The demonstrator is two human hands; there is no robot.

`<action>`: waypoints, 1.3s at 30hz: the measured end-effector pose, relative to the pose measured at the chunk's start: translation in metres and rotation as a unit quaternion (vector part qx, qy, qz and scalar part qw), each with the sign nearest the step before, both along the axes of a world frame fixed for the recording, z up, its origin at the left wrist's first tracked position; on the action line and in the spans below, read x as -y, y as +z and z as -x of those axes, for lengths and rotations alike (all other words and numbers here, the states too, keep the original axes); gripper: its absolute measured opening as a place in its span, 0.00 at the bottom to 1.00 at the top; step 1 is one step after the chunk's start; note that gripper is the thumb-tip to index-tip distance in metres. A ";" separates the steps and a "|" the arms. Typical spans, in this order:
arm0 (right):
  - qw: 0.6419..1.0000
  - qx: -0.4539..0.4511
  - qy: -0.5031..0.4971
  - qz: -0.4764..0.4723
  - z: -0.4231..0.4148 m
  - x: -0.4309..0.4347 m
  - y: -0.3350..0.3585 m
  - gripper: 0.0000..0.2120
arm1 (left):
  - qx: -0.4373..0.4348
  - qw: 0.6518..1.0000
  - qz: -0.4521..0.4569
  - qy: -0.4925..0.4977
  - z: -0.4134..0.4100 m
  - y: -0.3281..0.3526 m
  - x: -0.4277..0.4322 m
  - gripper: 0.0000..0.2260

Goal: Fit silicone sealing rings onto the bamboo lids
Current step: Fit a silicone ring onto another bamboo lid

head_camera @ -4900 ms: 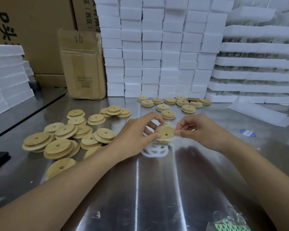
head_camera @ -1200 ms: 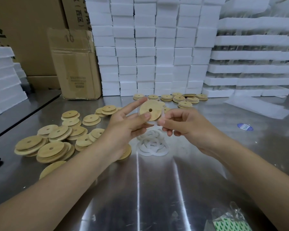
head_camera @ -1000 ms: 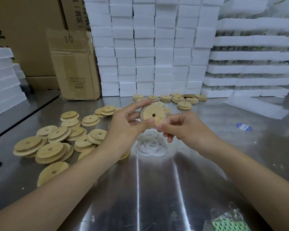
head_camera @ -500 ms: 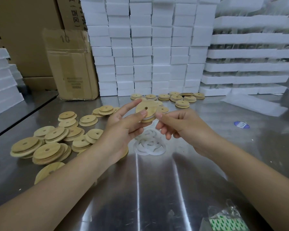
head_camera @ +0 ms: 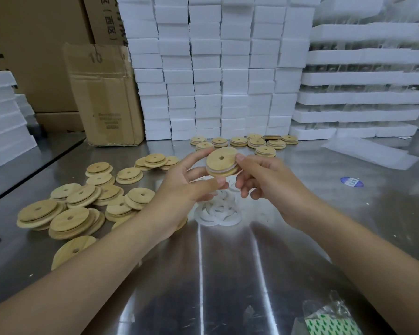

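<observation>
A round bamboo lid (head_camera: 221,160) with a centre hole is held above the table, a white silicone ring showing around its stepped edge. My left hand (head_camera: 183,189) holds it from the left, thumb under its lower rim and forefinger stretched along the top. My right hand (head_camera: 264,180) pinches its right edge with thumb and forefinger. Under the hands lies a small pile of white silicone rings (head_camera: 217,211) on the steel table (head_camera: 228,274).
Several loose bamboo lids (head_camera: 80,204) are spread at the left. More lids (head_camera: 252,142) sit in stacks at the back, before a wall of white foam boxes (head_camera: 215,68). A cardboard box (head_camera: 102,97) stands back left. A plastic bag (head_camera: 329,320) lies at the near right.
Both hands have kept hold of the lid while turning it. It now lies flatter, with the white ring visible around its edge.
</observation>
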State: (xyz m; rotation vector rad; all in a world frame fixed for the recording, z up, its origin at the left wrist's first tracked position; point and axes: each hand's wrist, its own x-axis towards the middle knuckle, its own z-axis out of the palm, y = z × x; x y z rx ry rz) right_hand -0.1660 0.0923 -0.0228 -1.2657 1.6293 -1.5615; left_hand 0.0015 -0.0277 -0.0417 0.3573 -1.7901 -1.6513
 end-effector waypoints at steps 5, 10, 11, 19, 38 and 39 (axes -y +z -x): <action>0.998 -0.060 0.025 -0.002 0.006 0.001 -0.004 0.03 | 0.027 0.987 0.153 0.051 0.003 -0.006 0.001 0.29; 0.987 -0.127 -0.090 -0.026 0.050 0.004 -0.008 0.10 | 0.049 0.973 0.197 0.113 0.002 -0.011 0.011 0.18; 0.980 -0.150 -0.122 -0.045 0.062 0.003 -0.011 0.10 | 0.050 0.972 0.197 0.118 0.002 -0.011 0.012 0.18; 0.876 -0.319 -0.269 -0.241 0.114 -0.005 -0.033 0.18 | 0.064 0.968 0.214 0.115 0.001 -0.011 0.010 0.18; 0.883 -0.384 -0.089 -0.256 0.082 0.004 -0.034 0.22 | 0.104 0.929 0.310 0.173 -0.003 -0.012 0.018 0.15; 0.882 -0.395 -0.079 -0.245 0.080 0.005 -0.035 0.19 | 0.135 0.903 0.361 0.189 -0.007 -0.009 0.020 0.14</action>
